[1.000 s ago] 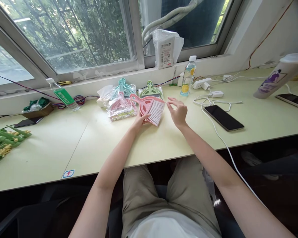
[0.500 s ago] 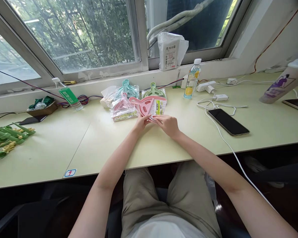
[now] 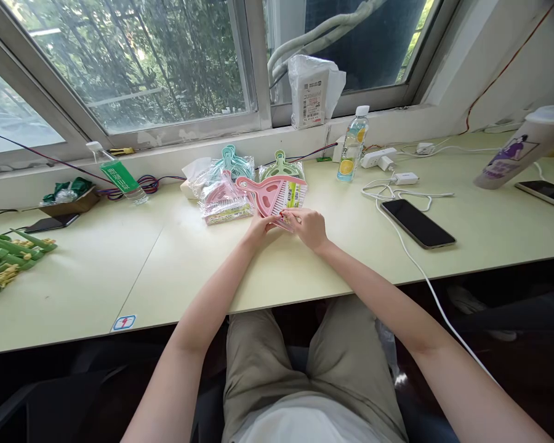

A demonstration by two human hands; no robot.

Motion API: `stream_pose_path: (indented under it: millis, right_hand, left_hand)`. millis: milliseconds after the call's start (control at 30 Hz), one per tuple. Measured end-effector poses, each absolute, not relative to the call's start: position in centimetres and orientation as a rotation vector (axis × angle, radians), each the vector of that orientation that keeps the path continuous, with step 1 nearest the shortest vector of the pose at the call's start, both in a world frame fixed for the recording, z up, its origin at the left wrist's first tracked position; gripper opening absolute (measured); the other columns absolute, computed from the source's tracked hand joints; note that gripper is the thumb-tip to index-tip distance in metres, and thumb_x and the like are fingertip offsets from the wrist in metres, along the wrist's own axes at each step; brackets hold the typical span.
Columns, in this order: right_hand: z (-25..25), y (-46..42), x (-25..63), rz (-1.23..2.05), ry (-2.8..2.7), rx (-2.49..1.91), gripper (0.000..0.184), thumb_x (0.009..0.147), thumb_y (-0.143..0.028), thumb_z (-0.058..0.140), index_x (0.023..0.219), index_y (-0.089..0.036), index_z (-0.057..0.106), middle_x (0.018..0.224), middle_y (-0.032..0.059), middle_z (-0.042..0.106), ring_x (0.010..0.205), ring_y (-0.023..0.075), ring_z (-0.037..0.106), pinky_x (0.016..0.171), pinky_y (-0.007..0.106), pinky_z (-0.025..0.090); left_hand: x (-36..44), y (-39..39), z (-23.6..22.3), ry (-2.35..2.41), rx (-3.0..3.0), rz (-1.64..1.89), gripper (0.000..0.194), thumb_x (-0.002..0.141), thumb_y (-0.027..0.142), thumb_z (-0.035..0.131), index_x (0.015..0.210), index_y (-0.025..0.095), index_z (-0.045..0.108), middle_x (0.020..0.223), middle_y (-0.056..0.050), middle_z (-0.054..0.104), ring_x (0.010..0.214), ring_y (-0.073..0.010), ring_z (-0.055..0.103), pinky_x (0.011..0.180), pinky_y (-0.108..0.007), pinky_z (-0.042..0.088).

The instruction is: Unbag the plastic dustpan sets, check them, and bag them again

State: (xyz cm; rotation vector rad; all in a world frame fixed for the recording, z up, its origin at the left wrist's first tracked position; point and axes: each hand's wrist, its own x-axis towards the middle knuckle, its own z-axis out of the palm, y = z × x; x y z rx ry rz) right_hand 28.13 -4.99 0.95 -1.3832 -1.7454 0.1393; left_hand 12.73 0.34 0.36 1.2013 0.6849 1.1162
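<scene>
A pink mini dustpan-and-brush set [image 3: 264,194] is held tilted above the table, its white bristles and a yellow-green label [image 3: 293,195] facing me. My left hand [image 3: 259,227] grips its lower left edge, the fingers partly hidden behind it. At the lower edge, my right hand [image 3: 308,226] is closed in a pinch on the set or its clear wrapping; which one, I cannot tell. Just behind lie more wrapped sets: a pink one [image 3: 224,212] at left, a teal one [image 3: 231,163] beyond it, and a green one [image 3: 281,161] behind the held set.
On the right are a phone [image 3: 418,223], white cables, a drink bottle [image 3: 352,144] and a large cup [image 3: 512,147]. Leftward stand a green-labelled bottle [image 3: 120,175], a small box [image 3: 71,200] and a pile of green plastic pieces [image 3: 13,252]. A tissue pack [image 3: 311,95] rests on the sill.
My right hand's fingers have curled into a tighter pinch at the set's lower edge. My left hand keeps its hold. The whole view has shifted slightly.
</scene>
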Motion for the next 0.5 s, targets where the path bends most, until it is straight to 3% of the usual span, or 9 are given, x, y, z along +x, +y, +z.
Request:
stream_pose_path:
  millis: [100, 200, 300, 367, 433, 500]
  right_hand:
    - [1.1, -4.5, 28.6, 0.184, -1.643, -1.351, 0.036, 0.099, -0.039, 0.042, 0.098, -0.028, 0.076, 0.114, 0.0013, 0.071, 0.108, 0.0230, 0.066, 0.089, 0.036, 0.052]
    - [1.0, -3.6, 29.5, 0.167, -1.475, -1.340, 0.032, 0.096, -0.037, 0.047, 0.118, -0.026, 0.067, 0.135, 0.0050, 0.060, 0.125, 0.0230, 0.055, 0.102, 0.039, 0.047]
    - [0.4, -2.4, 30.5, 0.368, -1.206, -1.408, 0.060, 0.085, -0.036, 0.062, 0.142, -0.024, 0.044, 0.152, 0.0116, 0.040, 0.136, 0.0249, 0.044, 0.104, 0.042, 0.047]
    - [-0.1, -1.7, 30.9, 0.726, -1.053, -1.377, 0.068, 0.082, -0.035, 0.065, 0.143, -0.023, 0.036, 0.147, 0.0152, 0.045, 0.127, 0.0252, 0.053, 0.095, 0.042, 0.053]
    - [-0.6, -1.3, 31.1, 1.079, -0.988, -1.234, 0.059, 0.082, -0.032, 0.065, 0.135, -0.022, 0.042, 0.130, 0.0140, 0.060, 0.109, 0.0236, 0.065, 0.088, 0.041, 0.057]
    - [-0.7, -1.3, 31.0, 1.228, -0.976, -1.095, 0.044, 0.079, -0.028, 0.067, 0.120, -0.021, 0.050, 0.109, 0.0088, 0.070, 0.091, 0.0210, 0.070, 0.084, 0.040, 0.059]
  left_hand:
    - [12.7, 0.6, 0.2, 0.672, 1.211, 1.135, 0.087, 0.064, 0.012, 0.072, 0.143, 0.027, 0.037, 0.112, -0.006, 0.071, 0.104, -0.0217, 0.067, 0.086, -0.038, 0.056]
    - [12.7, 0.7, 0.1, 0.653, 1.213, 1.154, 0.089, 0.064, 0.011, 0.072, 0.143, 0.029, 0.037, 0.118, -0.006, 0.069, 0.106, -0.0217, 0.066, 0.085, -0.036, 0.057]
    - [12.7, 0.7, 0.1, 0.664, 1.217, 1.151, 0.090, 0.063, 0.012, 0.072, 0.144, 0.030, 0.036, 0.122, -0.006, 0.067, 0.105, -0.0222, 0.067, 0.082, -0.034, 0.058]
    - [12.7, 0.6, 0.1, 0.671, 1.226, 1.147, 0.090, 0.063, 0.012, 0.072, 0.144, 0.030, 0.036, 0.121, -0.006, 0.068, 0.105, -0.0223, 0.067, 0.081, -0.034, 0.058]
    - [12.7, 0.6, 0.2, 0.676, 1.228, 1.142, 0.089, 0.064, 0.013, 0.072, 0.144, 0.029, 0.036, 0.119, -0.006, 0.069, 0.107, -0.0228, 0.067, 0.083, -0.035, 0.058]
    - [12.7, 0.5, 0.3, 0.682, 1.216, 1.129, 0.088, 0.065, 0.013, 0.072, 0.144, 0.028, 0.037, 0.117, -0.006, 0.070, 0.109, -0.0232, 0.066, 0.088, -0.036, 0.057]
